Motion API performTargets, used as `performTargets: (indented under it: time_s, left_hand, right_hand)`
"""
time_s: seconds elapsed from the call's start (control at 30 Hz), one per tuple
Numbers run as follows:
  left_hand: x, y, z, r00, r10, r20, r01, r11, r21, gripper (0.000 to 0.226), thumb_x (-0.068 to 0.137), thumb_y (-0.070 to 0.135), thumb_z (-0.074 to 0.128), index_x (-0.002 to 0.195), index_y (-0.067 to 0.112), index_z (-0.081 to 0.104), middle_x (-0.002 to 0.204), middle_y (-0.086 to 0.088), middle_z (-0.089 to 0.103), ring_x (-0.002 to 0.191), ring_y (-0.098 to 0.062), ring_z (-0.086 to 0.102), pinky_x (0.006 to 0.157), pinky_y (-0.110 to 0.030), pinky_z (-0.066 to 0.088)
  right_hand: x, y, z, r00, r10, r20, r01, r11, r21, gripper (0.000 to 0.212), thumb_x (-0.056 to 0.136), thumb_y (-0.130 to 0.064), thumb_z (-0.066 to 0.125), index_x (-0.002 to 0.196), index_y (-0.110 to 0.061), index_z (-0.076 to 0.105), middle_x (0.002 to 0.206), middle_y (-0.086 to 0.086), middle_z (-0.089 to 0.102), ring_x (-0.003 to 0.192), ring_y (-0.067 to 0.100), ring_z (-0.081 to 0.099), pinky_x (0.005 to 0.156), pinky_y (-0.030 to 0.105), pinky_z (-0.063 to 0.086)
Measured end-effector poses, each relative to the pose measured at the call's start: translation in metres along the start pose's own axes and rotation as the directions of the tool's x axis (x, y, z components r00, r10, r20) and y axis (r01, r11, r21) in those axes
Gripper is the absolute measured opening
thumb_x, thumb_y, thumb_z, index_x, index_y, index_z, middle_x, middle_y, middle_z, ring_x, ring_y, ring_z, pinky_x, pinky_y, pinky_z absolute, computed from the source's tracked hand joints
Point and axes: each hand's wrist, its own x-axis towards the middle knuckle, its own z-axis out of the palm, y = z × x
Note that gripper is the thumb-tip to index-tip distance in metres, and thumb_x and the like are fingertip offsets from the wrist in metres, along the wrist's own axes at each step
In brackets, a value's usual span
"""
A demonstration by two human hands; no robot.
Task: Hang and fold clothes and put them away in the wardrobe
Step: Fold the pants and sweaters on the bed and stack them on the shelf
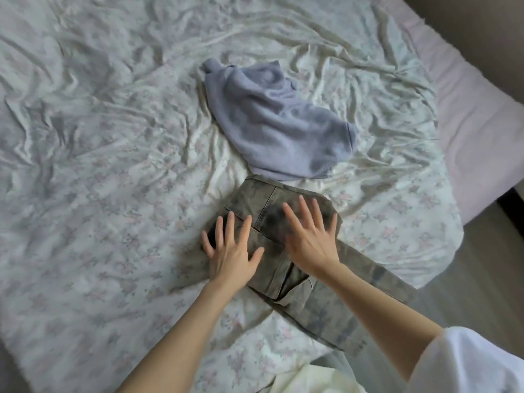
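Bedding fills most of the view: a crumpled pale sheet point(113, 165) with a faint floral print lies over the bed, and a plain pinkish mattress point(476, 114) shows bare past the sheet's right edge. Beyond that edge and off the near right corner, greyish floor point(482, 265) is visible, with a dark strip of wall along the top right.

Grey-green jeans point(286, 268) lie on the sheet near the bed's front edge. Their long axis runs diagonally, waistband pointing away from the person and toward the middle of the bed, legs trailing back toward the near right corner, where they reach the sheet's edge. The upper part looks doubled over, with a seam and pocket showing.

Both hands press flat on the jeans' upper part, fingers straight and spread. The left hand point(229, 251) covers the left side of the jeans, its outer fingers reaching their left edge; the right hand point(309, 236) lies just beside it on the seat area, below the waistband. A white sleeve point(476, 361) covers the right upper arm.

A light blue sweatshirt point(280, 123) lies bunched on the sheet just beyond the jeans' waistband, nearly touching it, stretched diagonally from upper left to lower right.
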Motion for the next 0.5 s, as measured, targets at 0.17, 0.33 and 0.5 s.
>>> performTargets:
  time_s: [0.17, 0.33, 0.5]
  left_hand:
    - [0.022, -0.029, 0.012, 0.983, -0.036, 0.182, 0.027, 0.998, 0.052, 0.098, 0.081, 0.068, 0.047, 0.144, 0.034, -0.020, 0.155, 0.000, -0.024, 0.143, -0.030, -0.015, 0.114, -0.054, 0.004]
    - [0.038, -0.040, 0.003, 0.967, -0.077, 0.244, 0.127, 0.972, -0.197, 0.119, 0.070, 0.054, 0.073, 0.145, 0.036, -0.018, 0.157, -0.003, -0.016, 0.143, -0.034, 0.000, 0.114, -0.048, 0.011]
    - [0.056, -0.051, -0.009, 0.942, -0.154, 0.299, 0.288, 0.827, -0.482, 0.107, 0.072, 0.047, 0.075, 0.150, 0.029, 0.004, 0.156, -0.006, 0.017, 0.141, -0.024, 0.021, 0.112, -0.040, 0.023]
  right_hand:
    - [0.009, 0.007, 0.032, 0.980, 0.042, 0.194, -0.044, 0.999, 0.003, 0.063, 0.095, -0.049, 0.031, 0.147, -0.040, -0.003, 0.155, -0.003, -0.021, 0.141, 0.024, -0.023, 0.104, 0.069, -0.004]
    - [-0.009, 0.013, 0.029, 0.928, 0.338, -0.158, -0.238, 0.862, 0.447, 0.053, 0.093, -0.015, 0.047, 0.143, -0.009, 0.030, 0.153, 0.010, 0.019, 0.142, 0.028, 0.016, 0.110, 0.050, 0.026]
    - [-0.042, 0.006, 0.040, 0.761, 0.595, 0.261, -0.599, 0.489, 0.634, 0.068, 0.092, -0.037, 0.049, 0.147, -0.013, 0.016, 0.140, 0.006, 0.045, 0.123, 0.028, 0.046, 0.094, 0.038, 0.041]
